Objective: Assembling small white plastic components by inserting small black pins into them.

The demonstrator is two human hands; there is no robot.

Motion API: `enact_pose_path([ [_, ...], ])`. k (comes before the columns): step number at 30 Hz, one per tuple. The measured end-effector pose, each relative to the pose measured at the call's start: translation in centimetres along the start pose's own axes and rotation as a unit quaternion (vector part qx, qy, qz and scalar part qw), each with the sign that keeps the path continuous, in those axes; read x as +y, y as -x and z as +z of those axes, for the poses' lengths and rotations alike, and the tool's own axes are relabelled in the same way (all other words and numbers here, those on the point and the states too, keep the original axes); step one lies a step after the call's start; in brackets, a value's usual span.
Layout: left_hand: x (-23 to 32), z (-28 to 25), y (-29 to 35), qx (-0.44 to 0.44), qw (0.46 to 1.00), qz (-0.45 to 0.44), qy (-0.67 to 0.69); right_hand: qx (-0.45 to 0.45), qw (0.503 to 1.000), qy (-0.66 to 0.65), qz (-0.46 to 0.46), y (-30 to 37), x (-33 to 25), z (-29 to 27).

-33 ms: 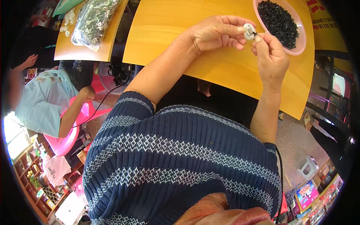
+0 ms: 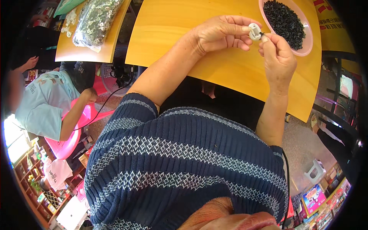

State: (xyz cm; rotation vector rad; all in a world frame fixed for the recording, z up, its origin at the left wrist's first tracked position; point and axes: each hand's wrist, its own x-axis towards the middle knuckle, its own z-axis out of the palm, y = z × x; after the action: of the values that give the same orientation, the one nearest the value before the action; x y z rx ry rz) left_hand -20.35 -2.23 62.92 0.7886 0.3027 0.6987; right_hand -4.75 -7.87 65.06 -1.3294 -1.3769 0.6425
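Left hand (image 2: pixel 223 33): thumb and fingers pinch the disc (image 2: pixel 254 32) by its left edge; right hand (image 2: pixel 279 55): fingertips pinch the black part (image 2: pixel 262 34) at the disc's right edge — contact seems likely, though too small to confirm; disc — white, round, hollowed — is above the table (image 2: pixel 180 19), left of the bowl (image 2: pixel 309 37).

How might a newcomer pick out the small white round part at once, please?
On the large yellow wooden table, find the pale pink oval bowl of small black pieces. Left of it, the person's left hand holds the small white round part; its white colour sets it apart from the black pieces.
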Motion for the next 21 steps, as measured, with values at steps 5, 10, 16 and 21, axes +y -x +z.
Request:
enact_pose_path([
  [5,-0.1,0.0,-0.1,-0.014,1.0,0.007,-0.014,-0.005,0.997,0.063,-0.054,-0.3,-0.6,-0.5],
  [10,0.0,0.0,-0.1,-0.044,0.999,0.021,-0.009,-0.033,0.986,0.119,-0.116,-0.2,-1.5,-0.5],
  [16,0.2,0.2,-0.1,-0.054,0.998,0.027,0.004,-0.038,0.977,0.165,-0.131,-0.1,-2.3,-0.7],
  [21,0.1,0.1,-0.2,-0.035,0.999,0.034,-0.025,-0.057,0.968,0.19,-0.151,-0.3,-2.6,-0.4],
])
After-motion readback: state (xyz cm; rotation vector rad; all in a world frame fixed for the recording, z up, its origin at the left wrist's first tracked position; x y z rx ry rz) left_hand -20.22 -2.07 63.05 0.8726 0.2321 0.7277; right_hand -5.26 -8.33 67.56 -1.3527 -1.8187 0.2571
